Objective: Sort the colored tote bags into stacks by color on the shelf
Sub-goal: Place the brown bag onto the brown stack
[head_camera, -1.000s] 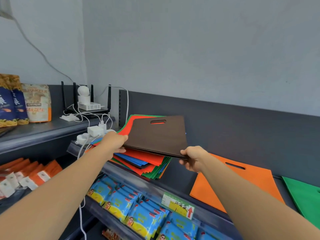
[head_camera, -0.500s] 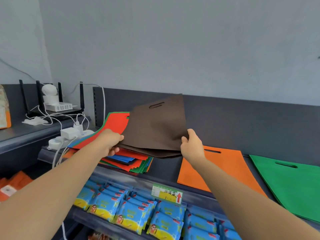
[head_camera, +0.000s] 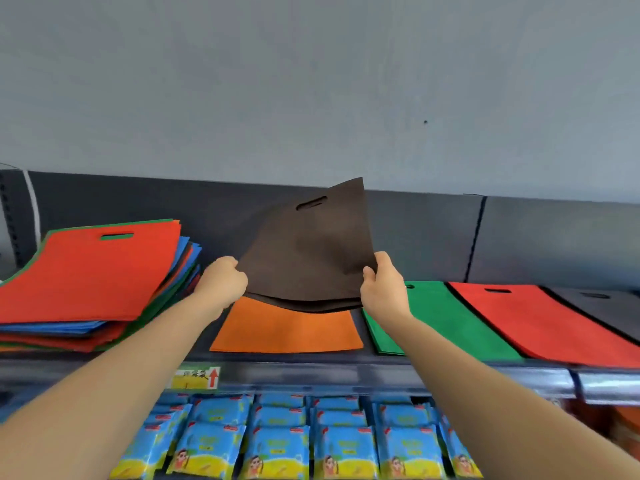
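Note:
I hold a brown tote bag (head_camera: pixel 308 258) in the air above the shelf, tilted with its handle slot up. My left hand (head_camera: pixel 221 282) grips its lower left corner and my right hand (head_camera: pixel 381 289) pinches its lower right edge. Under it an orange bag (head_camera: pixel 287 330) lies flat on the shelf. To the left sits a mixed pile (head_camera: pixel 90 278) with a red bag on top and blue, green and orange edges below. To the right lie a green bag (head_camera: pixel 440 320), a red bag (head_camera: pixel 533 323) and a dark grey bag (head_camera: pixel 609 306) at the frame edge.
The dark shelf (head_camera: pixel 311 372) has a back panel (head_camera: pixel 519 237) behind the bags and a price tag (head_camera: pixel 195 377) on its front rail. Several blue and yellow snack packs (head_camera: pixel 277 441) fill the shelf below. A white cable (head_camera: pixel 33 206) runs down at far left.
I lifted the brown bag off the mixed pile and carried it right, over the orange bag. The view swung right, showing the green, red and grey bags.

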`<state>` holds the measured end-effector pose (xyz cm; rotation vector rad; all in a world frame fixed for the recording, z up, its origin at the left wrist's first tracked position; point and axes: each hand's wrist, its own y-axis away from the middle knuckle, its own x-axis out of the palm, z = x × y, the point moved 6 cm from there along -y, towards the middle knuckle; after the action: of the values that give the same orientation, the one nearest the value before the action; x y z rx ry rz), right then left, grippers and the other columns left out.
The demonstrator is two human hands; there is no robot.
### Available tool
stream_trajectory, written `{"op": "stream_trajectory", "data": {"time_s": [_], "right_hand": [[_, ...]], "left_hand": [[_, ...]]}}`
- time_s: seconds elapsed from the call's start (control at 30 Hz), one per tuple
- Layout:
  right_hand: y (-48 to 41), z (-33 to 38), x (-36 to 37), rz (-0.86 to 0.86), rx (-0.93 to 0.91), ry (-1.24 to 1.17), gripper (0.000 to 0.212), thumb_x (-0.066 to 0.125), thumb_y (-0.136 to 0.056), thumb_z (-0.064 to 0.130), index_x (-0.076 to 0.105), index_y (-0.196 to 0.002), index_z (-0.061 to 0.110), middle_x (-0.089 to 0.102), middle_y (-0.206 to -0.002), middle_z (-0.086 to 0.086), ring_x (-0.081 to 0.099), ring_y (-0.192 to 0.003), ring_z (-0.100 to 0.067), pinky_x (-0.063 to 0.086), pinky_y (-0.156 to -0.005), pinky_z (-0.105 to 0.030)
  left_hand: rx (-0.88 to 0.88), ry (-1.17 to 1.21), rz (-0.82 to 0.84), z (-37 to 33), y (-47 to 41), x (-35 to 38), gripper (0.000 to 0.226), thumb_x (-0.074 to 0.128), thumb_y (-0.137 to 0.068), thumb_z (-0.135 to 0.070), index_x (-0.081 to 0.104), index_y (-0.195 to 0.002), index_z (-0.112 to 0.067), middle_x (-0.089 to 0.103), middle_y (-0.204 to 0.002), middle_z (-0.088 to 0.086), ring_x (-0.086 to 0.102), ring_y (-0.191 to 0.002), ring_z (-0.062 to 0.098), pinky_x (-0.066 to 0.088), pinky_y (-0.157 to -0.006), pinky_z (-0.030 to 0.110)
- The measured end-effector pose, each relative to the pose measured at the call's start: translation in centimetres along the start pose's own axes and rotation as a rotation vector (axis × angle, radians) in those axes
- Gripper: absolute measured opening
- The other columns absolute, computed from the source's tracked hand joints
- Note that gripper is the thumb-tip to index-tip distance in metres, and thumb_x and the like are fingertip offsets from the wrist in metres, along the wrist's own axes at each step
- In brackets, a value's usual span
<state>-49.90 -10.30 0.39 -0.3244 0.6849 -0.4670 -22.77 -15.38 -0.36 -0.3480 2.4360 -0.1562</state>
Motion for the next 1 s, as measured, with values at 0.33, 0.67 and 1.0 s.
{"op": "stream_trajectory", "data": {"time_s": [0.33, 0.67, 1.0], "right_hand": [[0.0, -12.4, -16.2, -0.078, 0.104, 0.159, 0.032, 0.035, -0.101, 0.016, 0.039, -0.131, 0.008, 0.06, -0.105, -0.013, 0.055, -0.092, -0.032, 0.046, -0.079, -0.04], [-1.4, -23.1, -29.7, -0.155, 0.223, 0.251, 0.039, 0.037, -0.098, 0.01, 0.033, -0.137, 0.004, 0.055, -0.121, -0.015, 0.049, -0.098, -0.028, 0.04, -0.083, -0.037], [-7.3, -35.6, -39.1, -0.182, 0.399, 0.332, 0.037, 0.042, -0.096, 0.012, 0.038, -0.133, 0.01, 0.059, -0.115, -0.005, 0.053, -0.097, -0.025, 0.044, -0.08, -0.035]], "left_hand": [[0.147, -0.001, 0.087, -11.8, 6.2, 15.7, 0.045, 0.043, -0.095, -0.008, 0.042, -0.14, -0.009, 0.05, -0.135, 0.012, 0.051, -0.083, 0.022, 0.043, -0.072, 0.03], [0.293, -0.01, 0.172, -24.6, 11.7, 28.3, 0.033, 0.045, -0.096, -0.007, 0.048, -0.129, -0.01, 0.051, -0.113, 0.005, 0.04, -0.065, 0.009, 0.034, -0.057, 0.025], [0.417, -0.03, 0.275, -34.9, 11.8, 42.4, 0.028, 0.05, -0.089, -0.01, 0.056, -0.114, -0.019, 0.058, -0.116, 0.0, 0.053, -0.092, 0.021, 0.039, -0.066, 0.029]]}}
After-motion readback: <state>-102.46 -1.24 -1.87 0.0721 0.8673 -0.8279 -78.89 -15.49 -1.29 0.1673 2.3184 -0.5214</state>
